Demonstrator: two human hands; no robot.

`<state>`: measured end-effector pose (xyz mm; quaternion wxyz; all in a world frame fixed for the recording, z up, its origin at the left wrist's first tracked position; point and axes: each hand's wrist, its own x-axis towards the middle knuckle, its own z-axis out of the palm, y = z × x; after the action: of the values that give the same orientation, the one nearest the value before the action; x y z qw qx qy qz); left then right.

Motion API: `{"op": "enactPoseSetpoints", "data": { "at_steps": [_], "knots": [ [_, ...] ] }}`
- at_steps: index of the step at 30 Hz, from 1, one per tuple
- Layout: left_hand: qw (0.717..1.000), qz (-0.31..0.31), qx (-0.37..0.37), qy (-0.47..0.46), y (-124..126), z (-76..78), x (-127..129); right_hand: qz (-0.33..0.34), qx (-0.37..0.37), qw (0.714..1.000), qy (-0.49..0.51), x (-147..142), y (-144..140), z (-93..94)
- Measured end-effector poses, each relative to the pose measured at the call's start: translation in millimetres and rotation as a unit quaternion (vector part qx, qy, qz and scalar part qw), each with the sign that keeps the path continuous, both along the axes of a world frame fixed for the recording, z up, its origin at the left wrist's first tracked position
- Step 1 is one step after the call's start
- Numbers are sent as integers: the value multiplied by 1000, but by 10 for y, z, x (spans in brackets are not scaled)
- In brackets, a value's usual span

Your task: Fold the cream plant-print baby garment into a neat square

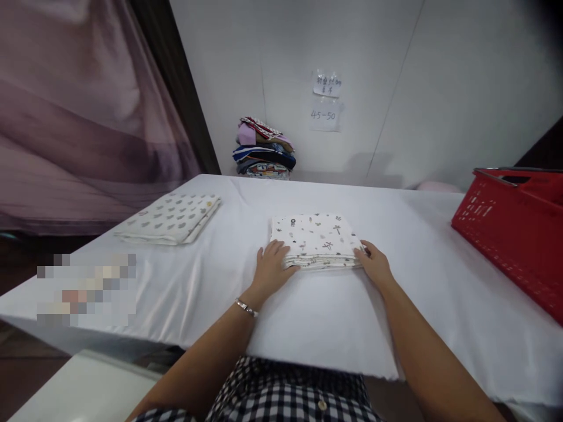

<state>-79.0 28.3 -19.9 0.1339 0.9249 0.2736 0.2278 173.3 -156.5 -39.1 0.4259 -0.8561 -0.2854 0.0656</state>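
Your left hand touches the near left corner of the folded patterned cloth, fingers slightly spread; your right hand is at its near right corner, and I cannot tell whether those fingers pinch the layers. The cloth lies on the white-covered table, between another folded cloth and the red basket.

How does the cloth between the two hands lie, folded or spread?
Folded: the white patterned cloth shows several stacked layers along its near edge.
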Motion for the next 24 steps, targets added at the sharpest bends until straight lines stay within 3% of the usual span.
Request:
{"op": "enactPoseSetpoints", "data": {
  "at_steps": [3, 7, 10, 15, 20, 24],
  "knots": [
    [997, 48, -46, -27, 24, -74, -88, 6, -15, 1000, 7, -10, -20, 33],
    [992, 61, -99, -52, 69, -92, -115, 22, -3, 999, 41, -52, -29, 78],
    [992, 58, -83, -74, 142, -77, -137, 40, 14, 996, 76, -100, -30, 96],
    [998, 13, -29, -60, 200, -47, -189, 57, -38, 992, 107, -147, -47, 135],
    [992, 31, -69, -97, 170, 27, -203, 56, -123, 991, -1, -168, -76, 183],
    [985, 66, -132, -89, 182, -6, -244, 85, -76, 984, -136, -247, -67, 164]
  ]
}}
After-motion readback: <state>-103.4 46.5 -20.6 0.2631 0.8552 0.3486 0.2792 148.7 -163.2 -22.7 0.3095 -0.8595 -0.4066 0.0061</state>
